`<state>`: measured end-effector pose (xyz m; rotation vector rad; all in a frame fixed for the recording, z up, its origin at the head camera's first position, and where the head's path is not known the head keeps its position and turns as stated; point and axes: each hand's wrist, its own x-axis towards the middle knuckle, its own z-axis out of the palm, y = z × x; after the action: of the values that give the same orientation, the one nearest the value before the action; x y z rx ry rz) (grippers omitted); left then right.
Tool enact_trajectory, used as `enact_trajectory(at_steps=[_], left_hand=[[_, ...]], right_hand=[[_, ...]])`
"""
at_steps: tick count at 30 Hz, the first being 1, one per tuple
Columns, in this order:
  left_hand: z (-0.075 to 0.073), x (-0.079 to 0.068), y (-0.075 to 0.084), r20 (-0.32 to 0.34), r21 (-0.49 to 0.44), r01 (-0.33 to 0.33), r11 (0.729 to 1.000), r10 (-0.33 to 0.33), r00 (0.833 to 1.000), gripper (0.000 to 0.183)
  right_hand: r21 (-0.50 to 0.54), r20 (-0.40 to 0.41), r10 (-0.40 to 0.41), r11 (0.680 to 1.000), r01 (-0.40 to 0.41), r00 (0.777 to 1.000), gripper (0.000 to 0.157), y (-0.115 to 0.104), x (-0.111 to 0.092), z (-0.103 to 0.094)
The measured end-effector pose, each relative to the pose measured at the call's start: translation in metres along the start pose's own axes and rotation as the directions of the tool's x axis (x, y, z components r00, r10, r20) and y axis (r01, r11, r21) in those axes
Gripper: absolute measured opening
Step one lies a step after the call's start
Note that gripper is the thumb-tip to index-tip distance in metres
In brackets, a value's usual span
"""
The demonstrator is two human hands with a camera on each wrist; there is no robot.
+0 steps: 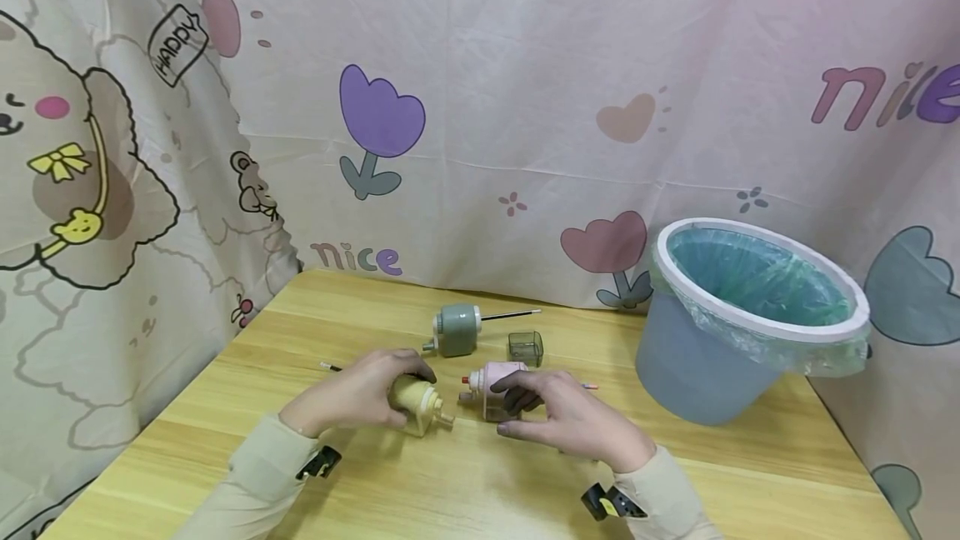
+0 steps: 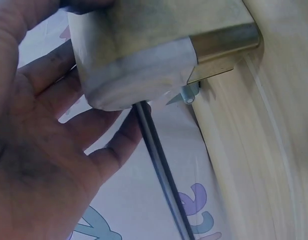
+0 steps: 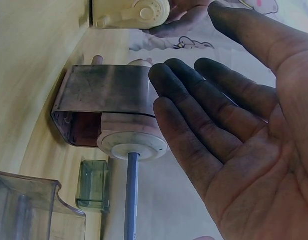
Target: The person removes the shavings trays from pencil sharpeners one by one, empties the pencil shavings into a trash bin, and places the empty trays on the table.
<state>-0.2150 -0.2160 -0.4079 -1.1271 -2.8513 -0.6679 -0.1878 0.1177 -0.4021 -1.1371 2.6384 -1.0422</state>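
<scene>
My left hand [image 1: 360, 398] holds a yellow hand-crank pencil sharpener [image 1: 414, 398], its fingers around the body. In the left wrist view a dark pencil [image 2: 161, 167] sticks out of that sharpener's round front. My right hand [image 1: 573, 415] has its fingers stretched out, with dark smudges on the fingertips [image 3: 164, 75]. It hovers close beside a pink pencil sharpener [image 3: 109, 90]; contact is hard to tell. A pencil [image 3: 132, 195] is stuck in the pink sharpener, whose drawer opening shows in the right wrist view. Behind both stands a grey-green sharpener [image 1: 459, 332] with a black pencil [image 1: 510, 315] in it.
A greenish clear shavings drawer [image 1: 525, 348] lies on the wooden table [image 1: 465, 490] near the grey-green sharpener. Another clear drawer [image 3: 24, 205] shows in the right wrist view. At the right stands a bin [image 1: 697, 365] with a green liner. A printed cloth [image 1: 465, 107] hangs behind.
</scene>
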Motion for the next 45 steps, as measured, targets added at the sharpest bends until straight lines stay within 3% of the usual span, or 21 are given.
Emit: enact_trajectory(at_steps=[4,10,20,25,28,36,41,45], left_hand=[[-0.001,-0.002,0.003,0.018,0.006,-0.008,1.000,0.008,1.000,0.058],[-0.006,-0.005,0.004,-0.008,0.054,-0.035,0.998,0.035,0.999,0.059],[-0.012,-0.008,0.002,-0.022,0.027,-0.048,0.998,0.049,0.999,0.072],[-0.012,-0.007,0.002,-0.036,0.044,-0.044,0.998,0.045,0.998,0.068],[-0.012,-0.006,0.004,-0.077,0.065,-0.024,0.998,0.029,0.997,0.058],[-0.010,-0.004,0.014,-0.242,0.163,0.139,0.977,-0.096,0.965,0.019],[-0.007,-0.003,0.022,-0.292,0.193,0.304,0.933,-0.241,0.925,0.053],[-0.003,-0.002,0.027,-0.272,0.194,0.397,0.897,-0.340,0.900,0.074]], right_hand=[[0.001,0.003,0.005,1.000,-0.005,1.000,0.045,0.000,0.000,0.000],[0.000,0.006,0.010,1.000,-0.010,1.000,0.044,0.001,0.000,0.000],[0.019,0.011,0.014,1.000,-0.014,1.000,0.043,0.001,-0.001,-0.001],[0.012,0.003,0.018,1.000,-0.018,1.000,0.044,0.002,-0.002,-0.002],[-0.013,-0.009,0.023,1.000,-0.023,1.000,0.044,0.002,-0.002,-0.003],[-0.027,-0.021,0.051,0.998,-0.052,0.998,0.047,0.001,-0.003,-0.007],[-0.029,-0.019,0.047,0.998,-0.048,0.999,0.047,0.002,-0.003,-0.007],[-0.031,-0.018,0.044,0.999,-0.044,0.999,0.047,0.003,-0.003,-0.008]])
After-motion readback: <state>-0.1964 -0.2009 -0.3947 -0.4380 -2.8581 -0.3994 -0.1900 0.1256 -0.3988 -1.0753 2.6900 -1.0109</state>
